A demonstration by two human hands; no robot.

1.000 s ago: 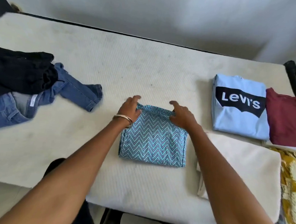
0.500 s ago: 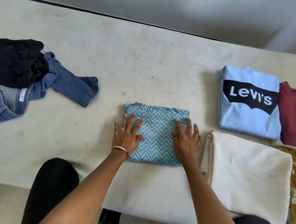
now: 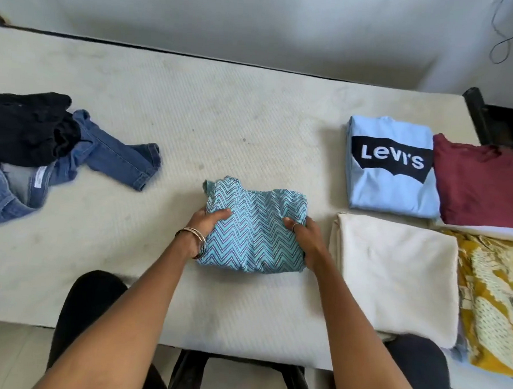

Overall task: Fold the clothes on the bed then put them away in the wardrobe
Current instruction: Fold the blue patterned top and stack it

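My left hand (image 3: pixel 204 225) grips the left side of the folded blue zigzag cloth (image 3: pixel 255 230), with my thumb on top and my fingers tucked under its edge. My right hand (image 3: pixel 303 235) grips the right side the same way, thumb on top, fingers curled under. The cloth is bunched up a bit between my two hands, and its far edge looks pushed up. It sits on the white ribbed bed (image 3: pixel 223 118), close to the near edge. Just to the right of my right hand lies a folded cream cloth (image 3: pixel 393 276), flat on the bed. Past it, farther from me, is a folded light blue T-shirt with a black patch and white letters (image 3: pixel 392 165). Right beside that shirt, on its right, is a folded dark red shirt (image 3: pixel 478 188). Nearer to me on that side is a yellow and white patterned cloth (image 3: pixel 496 299), touching the cream one. Far off to the left of my left hand is a messy heap, with crumpled blue jeans (image 3: pixel 111 160) and a black cloth (image 3: pixel 24 125) lying on top of them. I wear thin metal bangles (image 3: pixel 195 237) on my left wrist.
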